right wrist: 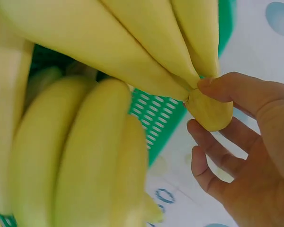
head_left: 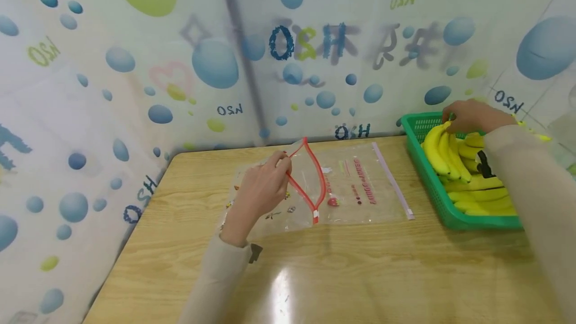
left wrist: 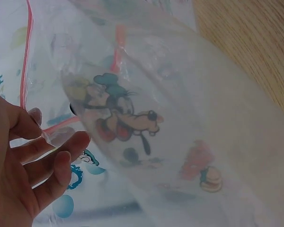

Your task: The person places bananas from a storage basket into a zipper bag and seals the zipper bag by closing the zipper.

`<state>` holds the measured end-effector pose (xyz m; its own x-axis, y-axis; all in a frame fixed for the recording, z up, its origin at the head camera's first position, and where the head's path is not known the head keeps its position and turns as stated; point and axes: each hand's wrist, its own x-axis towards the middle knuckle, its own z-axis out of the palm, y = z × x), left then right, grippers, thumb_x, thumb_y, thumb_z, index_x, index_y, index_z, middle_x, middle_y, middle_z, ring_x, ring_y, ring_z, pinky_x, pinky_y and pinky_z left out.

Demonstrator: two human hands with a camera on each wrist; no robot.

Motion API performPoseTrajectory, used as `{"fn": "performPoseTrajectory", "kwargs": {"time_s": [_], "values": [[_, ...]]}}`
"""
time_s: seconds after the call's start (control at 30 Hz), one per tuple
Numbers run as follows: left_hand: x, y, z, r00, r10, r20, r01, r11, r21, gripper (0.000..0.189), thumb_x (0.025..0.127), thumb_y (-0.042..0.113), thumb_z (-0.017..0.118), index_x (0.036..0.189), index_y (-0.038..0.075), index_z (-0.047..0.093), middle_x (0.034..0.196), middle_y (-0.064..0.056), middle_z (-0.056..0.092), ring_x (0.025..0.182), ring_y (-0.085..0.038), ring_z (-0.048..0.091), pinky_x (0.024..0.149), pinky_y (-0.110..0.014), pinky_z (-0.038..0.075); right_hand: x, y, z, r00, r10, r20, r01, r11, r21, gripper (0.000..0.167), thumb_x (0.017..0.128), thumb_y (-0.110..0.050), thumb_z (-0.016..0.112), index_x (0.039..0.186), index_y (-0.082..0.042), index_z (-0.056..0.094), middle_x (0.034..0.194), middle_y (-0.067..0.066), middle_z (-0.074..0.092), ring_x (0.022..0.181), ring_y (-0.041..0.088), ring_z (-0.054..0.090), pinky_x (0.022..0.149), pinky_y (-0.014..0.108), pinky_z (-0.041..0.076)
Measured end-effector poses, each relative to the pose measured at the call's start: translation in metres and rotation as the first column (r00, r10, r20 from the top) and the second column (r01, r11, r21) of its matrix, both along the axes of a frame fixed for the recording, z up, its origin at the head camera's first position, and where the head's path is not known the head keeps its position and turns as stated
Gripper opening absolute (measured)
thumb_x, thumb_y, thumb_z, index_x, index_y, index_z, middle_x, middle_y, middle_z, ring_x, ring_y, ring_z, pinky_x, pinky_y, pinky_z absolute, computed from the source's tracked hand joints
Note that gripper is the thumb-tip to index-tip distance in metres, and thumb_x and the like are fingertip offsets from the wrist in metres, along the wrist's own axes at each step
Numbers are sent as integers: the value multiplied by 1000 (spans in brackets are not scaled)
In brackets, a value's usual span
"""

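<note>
A clear zip bag (head_left: 281, 219) with a red zip and cartoon prints lies on the table, its mouth spread apart. My left hand (head_left: 258, 189) pinches the edge of that mouth between thumb and fingers; in the left wrist view the hand (left wrist: 42, 161) is beside the printed film. At the right, my right hand (head_left: 470, 115) holds a bunch of bananas (head_left: 438, 151) by its stem. The right wrist view shows thumb and fingers pinching the stem end (right wrist: 210, 109), with the bananas hanging over the green basket (head_left: 432, 191).
More yellow bananas (head_left: 481, 196) fill the basket. A second clear bag (head_left: 382, 194) with a purple zip and pink print lies flat, partly beside the red-zipped one. Behind the wooden table (head_left: 360, 269) stands a wall covering (head_left: 180, 109) with blue and green dots.
</note>
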<state>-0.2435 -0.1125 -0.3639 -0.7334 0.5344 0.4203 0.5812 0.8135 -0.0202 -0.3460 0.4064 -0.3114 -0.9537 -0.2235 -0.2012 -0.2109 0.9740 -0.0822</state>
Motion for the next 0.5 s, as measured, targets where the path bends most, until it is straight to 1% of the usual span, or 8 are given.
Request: {"fn": "performPoseTrajectory", "kwargs": {"time_s": [0.1, 0.23, 0.33, 0.43, 0.5], "values": [[0, -1, 1, 1000, 5, 4, -5, 1000, 0, 7, 101, 12, 52, 99, 15, 58, 120, -3, 62, 53, -14, 43, 48, -25, 34, 2, -4, 12, 1000, 9, 2, -9, 1000, 4, 36, 95, -14, 62, 124, 7, 63, 124, 35, 62, 109, 51, 62, 82, 59, 55], [1, -1, 2, 1000, 6, 2, -6, 1000, 4, 7, 101, 11, 52, 99, 14, 58, 122, -4, 62, 52, -14, 42, 48, -25, 33, 2, -8, 21, 1000, 11, -4, -11, 999, 32, 36, 94, -16, 66, 122, 6, 64, 121, 34, 64, 107, 49, 62, 81, 58, 55], [1, -2, 1, 1000, 4, 0, -4, 1000, 7, 7, 102, 12, 52, 99, 14, 58, 123, -4, 62, 51, -14, 41, 47, -25, 33, 4, -10, 27, 999, 22, -24, -21, 998, 55, 36, 93, -16, 68, 120, 6, 65, 118, 33, 65, 104, 47, 63, 81, 58, 55], [1, -1, 1, 1000, 0, -3, 0, 1000, 15, 7, 101, 11, 52, 98, 13, 58, 122, -4, 62, 51, -14, 41, 47, -25, 32, 7, -10, 37, 999, 30, -45, -26, 996, 88, 37, 93, -18, 69, 119, 7, 64, 116, 32, 65, 102, 46, 63, 81, 59, 54], [1, -1, 1, 1000, -3, -11, 3, 1000, 19, 8, 101, 10, 52, 98, 13, 58, 121, -4, 61, 50, -14, 40, 47, -25, 32, 8, -7, 44, 998, 21, -59, -15, 994, 107, 38, 93, -21, 69, 119, 7, 64, 116, 33, 65, 101, 46, 63, 81, 60, 54]]}}
